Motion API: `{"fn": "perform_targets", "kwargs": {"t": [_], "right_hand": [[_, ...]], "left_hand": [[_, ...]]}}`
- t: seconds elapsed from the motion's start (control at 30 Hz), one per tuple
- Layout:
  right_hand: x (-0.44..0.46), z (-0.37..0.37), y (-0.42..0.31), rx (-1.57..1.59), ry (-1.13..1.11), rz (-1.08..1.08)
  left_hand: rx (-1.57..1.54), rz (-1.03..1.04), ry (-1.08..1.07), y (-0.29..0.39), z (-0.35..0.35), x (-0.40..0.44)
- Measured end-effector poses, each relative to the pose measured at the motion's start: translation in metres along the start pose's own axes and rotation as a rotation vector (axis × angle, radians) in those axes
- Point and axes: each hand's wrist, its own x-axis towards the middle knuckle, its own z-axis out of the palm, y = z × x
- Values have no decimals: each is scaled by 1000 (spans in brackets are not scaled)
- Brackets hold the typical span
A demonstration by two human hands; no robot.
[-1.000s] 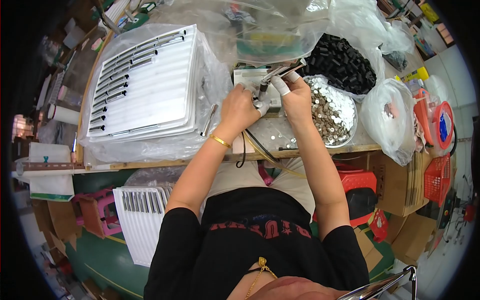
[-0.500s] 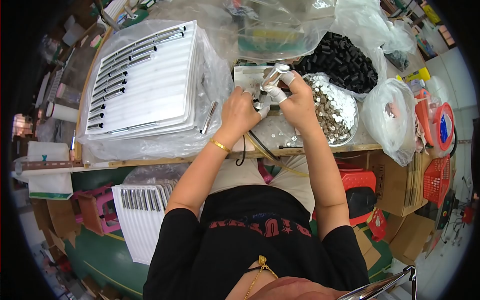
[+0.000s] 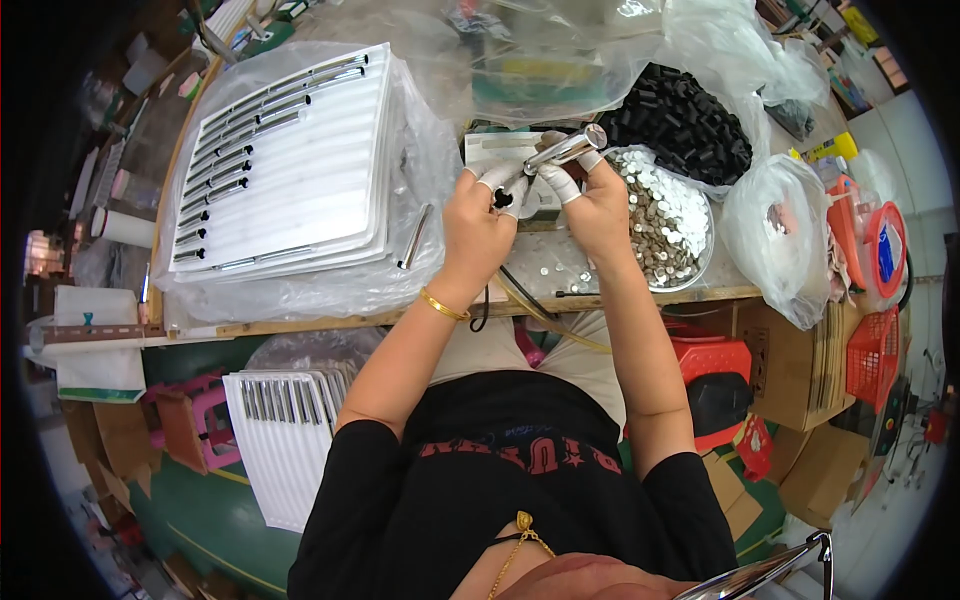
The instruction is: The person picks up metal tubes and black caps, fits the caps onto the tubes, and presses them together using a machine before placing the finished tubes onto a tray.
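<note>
A shiny chrome tube [image 3: 572, 147] is tilted up over the bench, its open end pointing to the upper right. My right hand [image 3: 598, 212] grips it between thumb and fingers, several fingertips wrapped in white covers. Close to the tube's lower end, my left hand [image 3: 482, 222] pinches a small black plastic piece [image 3: 502, 199]; its fingertips are covered too. Whether tube and black piece touch is hidden by the fingers. Behind the hands sits a pale metal block or fixture [image 3: 490, 146], partly covered. A loose chrome tube [image 3: 415, 237] lies left of my left hand.
White foam sheets [image 3: 310, 170] hold chrome tubes with black ends on the left. Black sleeves [image 3: 685, 125] fill a bag at the back right, beside a clear tub of silver discs [image 3: 668, 220]. A plastic bag [image 3: 775, 235] and red basket [image 3: 873, 350] are farther right.
The chrome tube has swung from steep to a flatter slant, its open end moving right. My left hand has turned and risen slightly, so the black piece now shows between its fingers.
</note>
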Motion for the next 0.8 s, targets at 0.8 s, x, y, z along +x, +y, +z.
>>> {"fn": "perform_targets", "kwargs": {"t": [0.8], "right_hand": [[10, -1, -6, -321, -140, -249]], "left_hand": [[-110, -57, 63, -2, -10, -9]]}}
